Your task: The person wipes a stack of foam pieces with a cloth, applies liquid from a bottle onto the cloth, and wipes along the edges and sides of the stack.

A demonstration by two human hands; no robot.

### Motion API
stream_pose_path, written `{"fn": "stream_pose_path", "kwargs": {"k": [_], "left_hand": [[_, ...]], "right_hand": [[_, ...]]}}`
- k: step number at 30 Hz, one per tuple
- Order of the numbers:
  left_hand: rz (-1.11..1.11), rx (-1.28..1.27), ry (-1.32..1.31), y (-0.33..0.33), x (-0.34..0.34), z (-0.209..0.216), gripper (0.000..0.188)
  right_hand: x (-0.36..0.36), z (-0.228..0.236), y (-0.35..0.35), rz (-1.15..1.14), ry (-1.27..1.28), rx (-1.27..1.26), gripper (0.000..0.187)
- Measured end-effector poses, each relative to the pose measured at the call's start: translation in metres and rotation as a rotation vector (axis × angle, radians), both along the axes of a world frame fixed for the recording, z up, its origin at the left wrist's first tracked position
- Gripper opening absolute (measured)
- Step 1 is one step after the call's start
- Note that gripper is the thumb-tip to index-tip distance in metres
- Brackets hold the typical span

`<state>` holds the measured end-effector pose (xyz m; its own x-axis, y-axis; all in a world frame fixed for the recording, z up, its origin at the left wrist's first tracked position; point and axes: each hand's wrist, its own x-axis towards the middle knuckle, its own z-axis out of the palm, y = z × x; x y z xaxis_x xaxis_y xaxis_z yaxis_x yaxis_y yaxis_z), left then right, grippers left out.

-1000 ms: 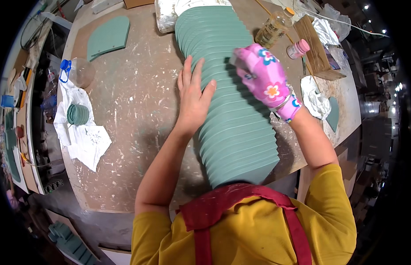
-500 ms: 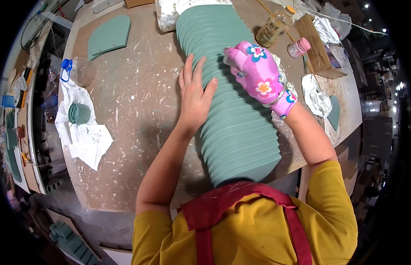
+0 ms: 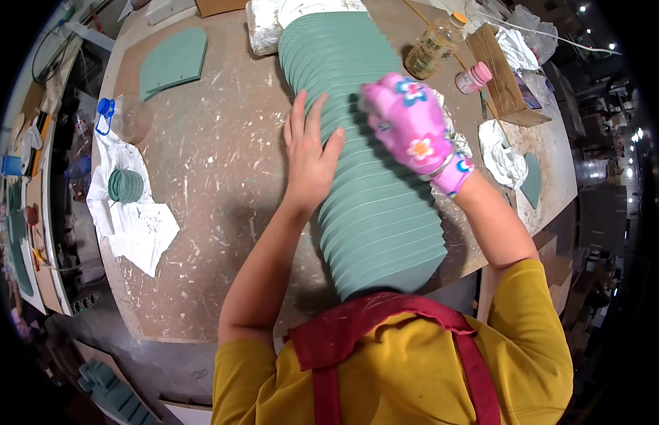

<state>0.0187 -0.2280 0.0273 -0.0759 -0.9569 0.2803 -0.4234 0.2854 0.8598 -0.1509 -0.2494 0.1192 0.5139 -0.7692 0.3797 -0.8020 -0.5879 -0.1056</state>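
A long row of overlapping green sheets (image 3: 382, 234), fanned like shingles with curved edges, runs from my apron up to the far side of the table. My bare left hand (image 3: 311, 152) rests along the row's left edge, fingers stretched and thumb apart. Over the middle of the row is my right hand (image 3: 408, 124), in a pink glove with flower prints. Its fingers are curled closed, and whatever they may hold is hidden beneath them. A white wrapped block (image 3: 264, 28) stands at the far end of the row.
Left on the table are a flat green piece (image 3: 175, 62), a clear jug (image 3: 134, 117) and a green roll (image 3: 125, 185) on white cloth (image 3: 145, 234). At right stand an oily bottle (image 3: 434, 48), a pink-capped jar (image 3: 474, 77), a wooden box (image 3: 503, 81) and crumpled cloth (image 3: 502, 154).
My gloved right hand has shifted slightly toward me over the sheets, still curled. My left hand keeps its place on the row's edge. The whole view has moved a little.
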Motion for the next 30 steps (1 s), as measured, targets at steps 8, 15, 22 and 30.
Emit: {"fn": "stream_pose_path", "kwargs": {"k": [8,15,22,30], "left_hand": [[-0.025,0.038,0.002,0.0,0.003,0.003,0.053],[-0.016,0.059,0.003,0.0,0.001,0.003,0.054],[-0.04,0.014,0.008,-0.001,0.002,0.001,0.054],[-0.043,-0.001,0.019,0.0,0.001,-0.002,0.053]], "right_hand": [[-0.034,0.002,-0.002,-0.161,0.112,0.065,0.038],[-0.075,0.016,0.006,-0.347,-0.116,0.068,0.037],[-0.068,-0.001,-0.006,-0.191,0.0,0.054,0.037],[-0.067,0.002,-0.004,-0.122,0.045,0.093,0.039]]}}
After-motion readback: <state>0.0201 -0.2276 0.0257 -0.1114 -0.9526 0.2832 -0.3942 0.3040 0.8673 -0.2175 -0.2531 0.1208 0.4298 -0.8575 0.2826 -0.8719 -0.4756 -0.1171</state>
